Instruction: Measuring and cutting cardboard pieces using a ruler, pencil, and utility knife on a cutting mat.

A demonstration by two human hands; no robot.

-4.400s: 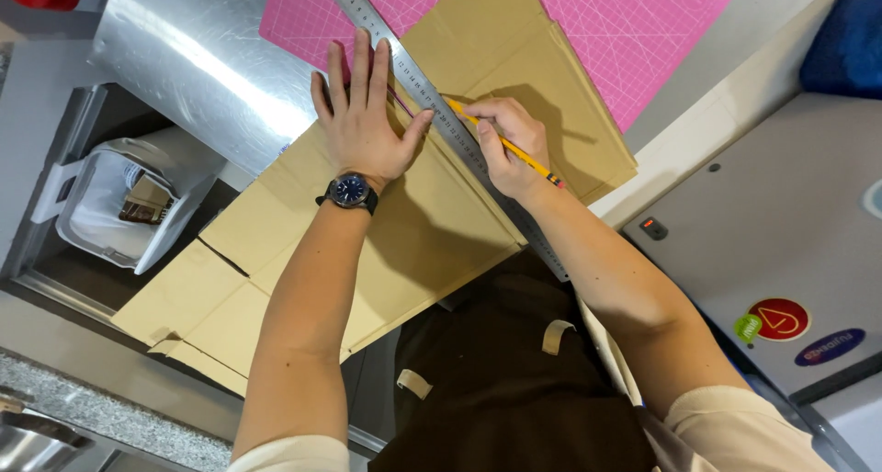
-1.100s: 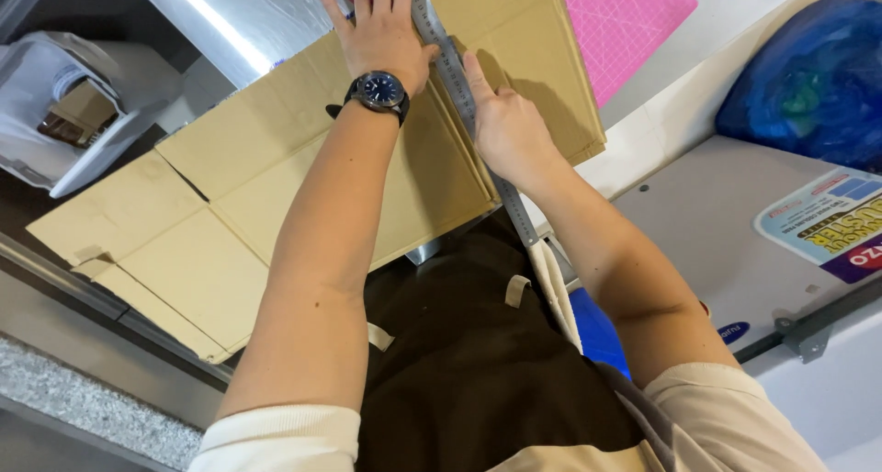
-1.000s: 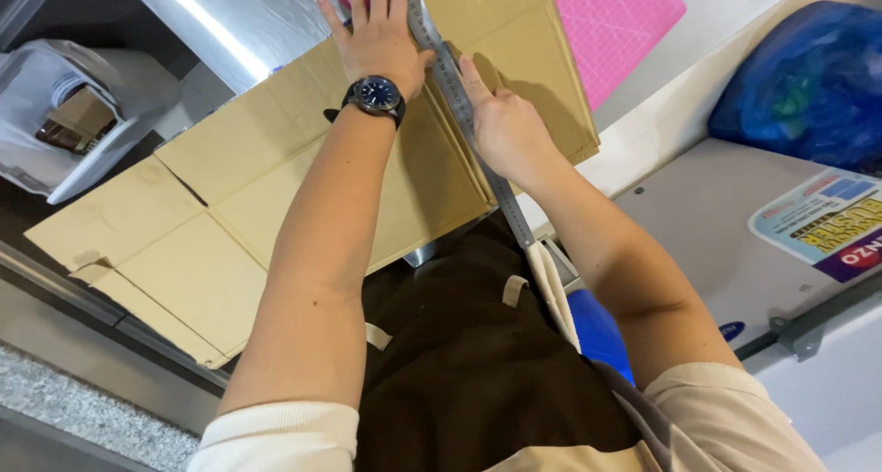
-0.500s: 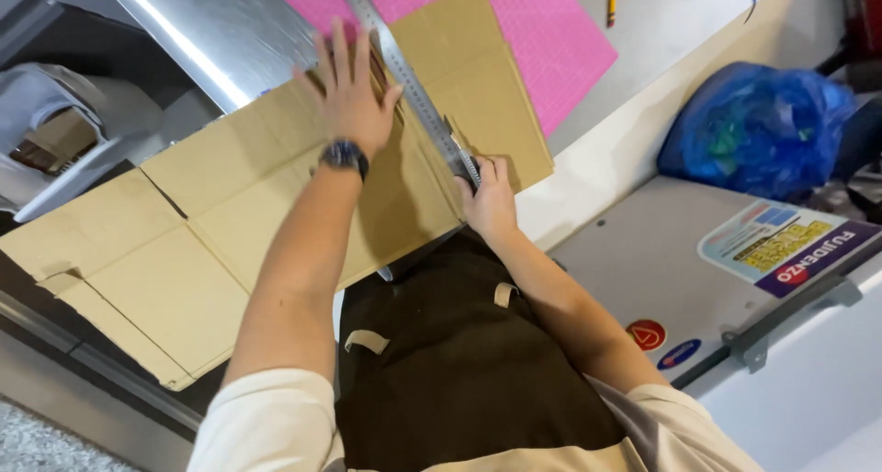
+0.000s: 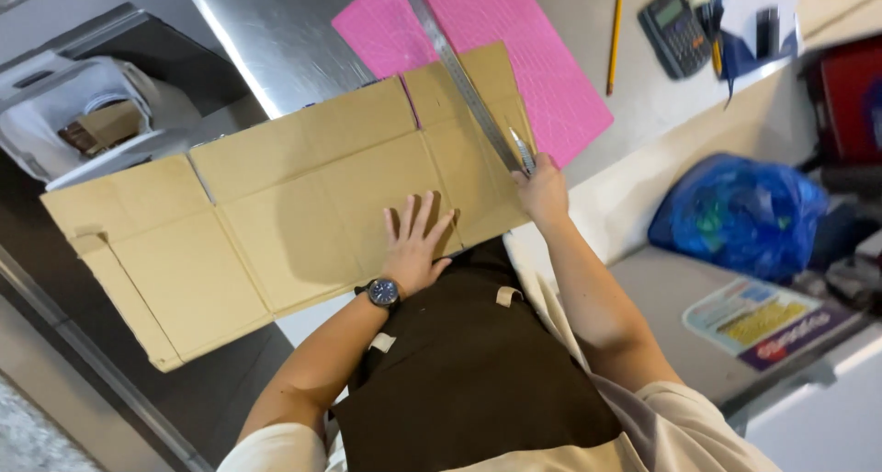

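Hidden: your fingers cover most of the slim tool point(image 5: 524, 150).
Left hand point(image 5: 415, 242): spread flat on the cardboard point(image 5: 276, 215).
Right hand point(image 5: 542, 192): pinches that tool beside the ruler point(image 5: 464, 81).

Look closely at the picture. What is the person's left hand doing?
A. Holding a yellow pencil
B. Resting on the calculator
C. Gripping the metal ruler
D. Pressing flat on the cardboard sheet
D: the left hand, with a wristwatch on its wrist, lies palm down with fingers spread on the flattened cardboard sheet, apart from the metal ruler, while the yellow pencil and calculator lie farther off on the table.
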